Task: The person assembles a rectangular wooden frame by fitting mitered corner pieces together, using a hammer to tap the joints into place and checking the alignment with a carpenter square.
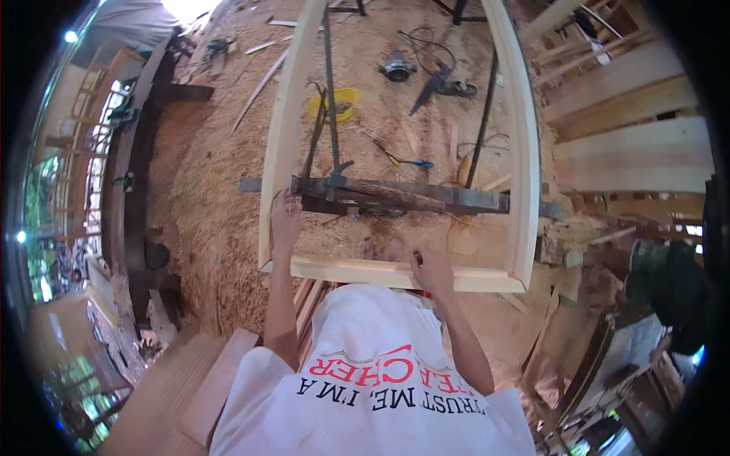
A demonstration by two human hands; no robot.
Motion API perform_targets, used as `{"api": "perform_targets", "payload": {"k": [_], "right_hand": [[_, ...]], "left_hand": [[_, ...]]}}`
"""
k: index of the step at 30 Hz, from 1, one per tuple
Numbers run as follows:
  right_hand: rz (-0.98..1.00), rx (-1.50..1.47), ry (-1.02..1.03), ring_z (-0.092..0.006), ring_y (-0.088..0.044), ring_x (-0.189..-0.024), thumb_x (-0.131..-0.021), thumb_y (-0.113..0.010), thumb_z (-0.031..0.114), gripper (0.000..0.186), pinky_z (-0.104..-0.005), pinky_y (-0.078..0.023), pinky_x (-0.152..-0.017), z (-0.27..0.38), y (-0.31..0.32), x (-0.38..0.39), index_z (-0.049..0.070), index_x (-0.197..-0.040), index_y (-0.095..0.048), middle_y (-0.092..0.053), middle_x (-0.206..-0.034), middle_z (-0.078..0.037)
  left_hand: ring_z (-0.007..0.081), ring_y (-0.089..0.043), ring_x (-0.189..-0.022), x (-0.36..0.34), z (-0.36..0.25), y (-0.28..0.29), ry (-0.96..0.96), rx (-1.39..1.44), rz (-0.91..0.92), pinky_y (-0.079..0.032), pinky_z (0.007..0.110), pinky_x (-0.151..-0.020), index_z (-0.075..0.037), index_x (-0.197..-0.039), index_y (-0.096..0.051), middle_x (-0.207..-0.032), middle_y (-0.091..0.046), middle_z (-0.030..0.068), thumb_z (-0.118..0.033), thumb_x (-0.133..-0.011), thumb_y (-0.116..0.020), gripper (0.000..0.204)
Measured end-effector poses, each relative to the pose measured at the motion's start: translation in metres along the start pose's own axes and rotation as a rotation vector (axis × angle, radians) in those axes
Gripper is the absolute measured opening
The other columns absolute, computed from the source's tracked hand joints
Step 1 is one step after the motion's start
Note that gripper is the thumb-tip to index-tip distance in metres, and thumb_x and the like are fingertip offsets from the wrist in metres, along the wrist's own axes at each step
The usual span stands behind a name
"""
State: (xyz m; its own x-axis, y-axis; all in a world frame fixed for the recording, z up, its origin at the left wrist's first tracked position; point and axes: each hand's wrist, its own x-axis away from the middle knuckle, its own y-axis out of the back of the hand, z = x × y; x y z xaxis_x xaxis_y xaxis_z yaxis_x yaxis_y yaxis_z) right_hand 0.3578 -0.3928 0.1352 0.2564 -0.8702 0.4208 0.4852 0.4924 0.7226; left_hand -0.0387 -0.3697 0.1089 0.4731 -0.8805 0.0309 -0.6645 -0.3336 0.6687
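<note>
A long frame of pale wood (342,269) lies in front of me, its near rail close to my body. My left hand (286,220) is on the left rail near the corner, fingers bent against the wood. Over the near rail, right of its middle, is my right hand (432,270) with its fingers curled; whatever may be inside them is hidden. Beneath the frame runs a dark crossbeam (475,199). A hammer with a wooden handle (395,194) lies along this beam, its metal head to the left, close to my left hand.
On the sawdust-covered floor are a yellow bowl (346,105), a corded power tool (397,67), a dark hand tool (432,87) and a screwdriver (391,157). Thin dark metal legs (482,121) stand under the frame. Wide boards (631,156) are stacked at right; a dark beam (135,175) stands left.
</note>
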Motion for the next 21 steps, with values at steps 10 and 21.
{"api": "perform_targets", "payload": {"k": [10, 21], "right_hand": [[-0.455, -0.234, 0.067, -0.0357, -0.069, -0.081, -0.092, -0.065, 0.026, 0.020, -0.0457, -0.055, -0.072, -0.008, 0.010, 0.029, 0.008, -0.097, -0.072, -0.072, -0.089, -0.014], [-0.887, -0.718, -0.196, -0.0225, -0.071, -0.070, -0.094, -0.067, 0.018, 0.020, -0.0322, -0.056, -0.065, -0.108, 0.105, 0.123, 0.000, -0.101, -0.072, -0.072, -0.081, -0.013]], "left_hand": [[0.0294, -0.064, -0.085, 0.052, -0.056, -0.031, -0.430, -0.082, 0.044, -0.049, 0.041, -0.076, -0.001, -0.096, -0.069, -0.091, -0.067, 0.0129, -0.005, -0.091, -0.066, 0.007], [0.0187, -0.064, -0.084, 0.086, -0.246, -0.195, -0.471, 0.270, 0.417, -0.051, 0.032, -0.075, 0.000, -0.105, -0.066, -0.095, -0.067, 0.0104, -0.006, -0.095, -0.065, 0.012]]}}
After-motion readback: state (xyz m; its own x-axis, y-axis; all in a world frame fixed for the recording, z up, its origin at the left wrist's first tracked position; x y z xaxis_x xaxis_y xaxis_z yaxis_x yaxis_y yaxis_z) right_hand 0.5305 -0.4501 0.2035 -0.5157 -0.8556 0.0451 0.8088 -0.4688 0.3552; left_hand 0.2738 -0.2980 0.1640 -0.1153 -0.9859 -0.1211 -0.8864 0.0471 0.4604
